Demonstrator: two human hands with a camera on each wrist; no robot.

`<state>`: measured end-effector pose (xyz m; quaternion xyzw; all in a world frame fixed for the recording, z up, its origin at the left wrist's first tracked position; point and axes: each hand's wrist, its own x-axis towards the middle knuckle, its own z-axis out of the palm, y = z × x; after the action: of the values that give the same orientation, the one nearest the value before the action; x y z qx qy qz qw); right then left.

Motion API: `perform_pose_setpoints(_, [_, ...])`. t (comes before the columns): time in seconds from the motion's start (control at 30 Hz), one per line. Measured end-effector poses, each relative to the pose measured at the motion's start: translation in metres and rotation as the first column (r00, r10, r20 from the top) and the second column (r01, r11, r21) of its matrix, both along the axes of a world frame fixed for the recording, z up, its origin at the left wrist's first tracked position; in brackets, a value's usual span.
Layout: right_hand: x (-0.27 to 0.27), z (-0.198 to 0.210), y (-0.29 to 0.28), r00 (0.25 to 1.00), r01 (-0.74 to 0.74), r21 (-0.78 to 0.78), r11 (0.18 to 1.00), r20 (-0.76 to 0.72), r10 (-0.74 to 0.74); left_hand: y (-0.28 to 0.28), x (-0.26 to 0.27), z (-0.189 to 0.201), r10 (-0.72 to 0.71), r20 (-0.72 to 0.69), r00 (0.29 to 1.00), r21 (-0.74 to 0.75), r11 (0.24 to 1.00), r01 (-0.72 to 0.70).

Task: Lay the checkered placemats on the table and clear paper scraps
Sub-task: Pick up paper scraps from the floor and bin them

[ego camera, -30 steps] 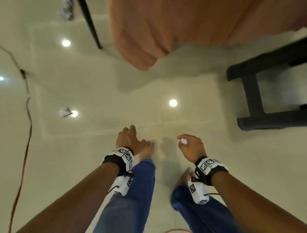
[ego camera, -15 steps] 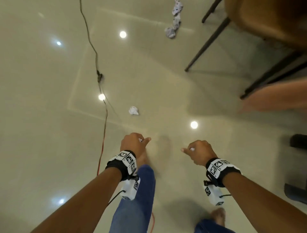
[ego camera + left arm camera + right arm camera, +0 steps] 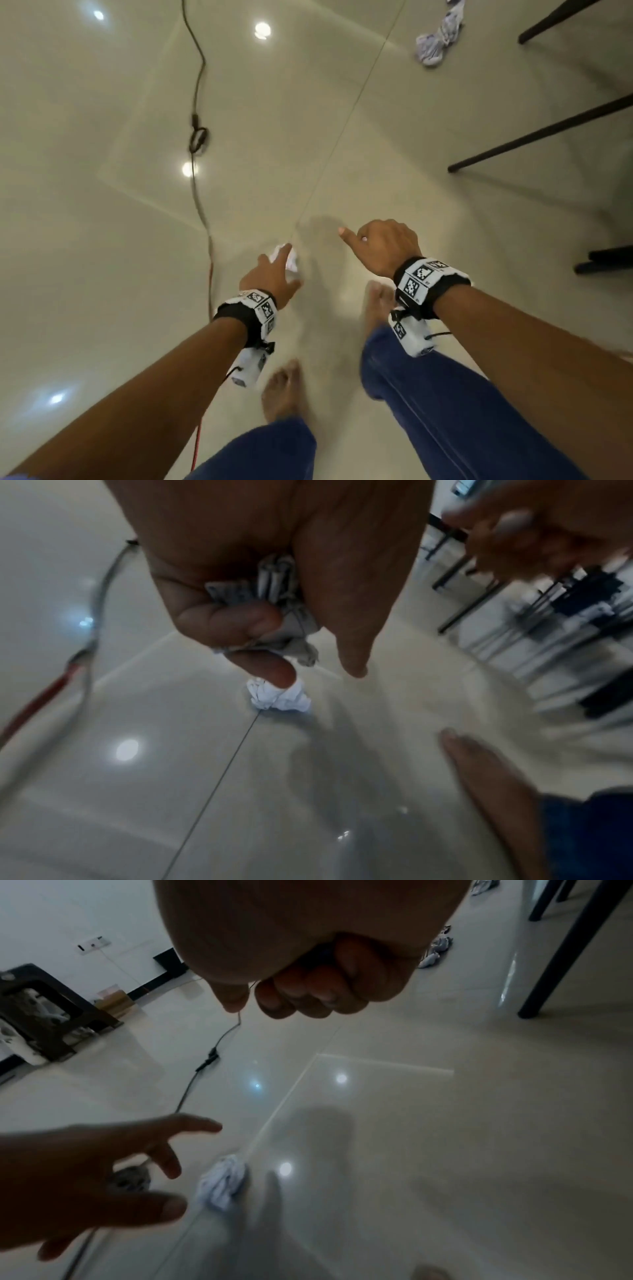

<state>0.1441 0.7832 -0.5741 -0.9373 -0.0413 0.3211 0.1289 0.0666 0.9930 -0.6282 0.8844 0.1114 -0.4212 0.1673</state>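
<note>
A crumpled grey scrap (image 3: 274,607) is being held in the left hand (image 3: 270,274), pressed against the palm by the curled lower fingers (image 3: 236,623), while the index finger and thumb are being stretched out straight and apart toward the floor. Just past those fingertips a white paper ball (image 3: 279,696) is lying on the pale tiled floor (image 3: 394,164), beside a tile seam; whether it is being touched by the fingers cannot be told, since the left wrist view is blurred. In the right wrist view the same ball (image 3: 224,1183) is seen on the floor between the spread fingers of the left hand and a bare foot.

The right hand (image 3: 385,243) is being held above the floor with its fingers curled tight into the palm and the thumb pointed out; a small pale bit is showing at its knuckles in the head view, but what is being gripped cannot be made out.

A dark cable (image 3: 197,137) is running across the floor to the left of both hands. Further scraps (image 3: 440,36) are lying well apart, far ahead to the right, near dark furniture legs (image 3: 548,132).
</note>
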Motion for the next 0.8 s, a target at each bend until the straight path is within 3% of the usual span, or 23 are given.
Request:
perform_pose_setpoints(0.13, [0.058, -0.053, -0.030, 0.998, -0.007, -0.013, 1.000, 0.060, 0.008, -0.013, 0.015, -0.073, -0.124, 0.021, 0.992, 0.100, 0.988, 0.121])
perform_pose_setpoints(0.27, [0.082, -0.061, -0.050, 0.998, 0.061, 0.001, 0.998, -0.004, -0.061, -0.008, 0.033, -0.088, -0.201, 0.007, 0.980, 0.076, 0.977, 0.200])
perform_pose_setpoints(0.47, [0.102, -0.002, -0.048, 0.992, 0.101, 0.049, 0.994, -0.086, -0.097, 0.021, 0.097, 0.015, 0.189, 0.058, 0.980, -0.103, 0.978, -0.182])
perform_pose_setpoints(0.63, [0.148, 0.066, -0.032, 0.990, 0.059, 0.095, 0.994, -0.136, -0.045, 0.038, 0.191, 0.131, 0.189, 0.186, 0.964, -0.141, 0.976, -0.165])
perform_pose_setpoints(0.8, [0.227, 0.121, -0.023, 0.972, 0.215, 0.143, 0.966, -0.129, -0.197, 0.031, 0.309, 0.211, 0.221, 0.344, 0.913, -0.117, 0.974, -0.192])
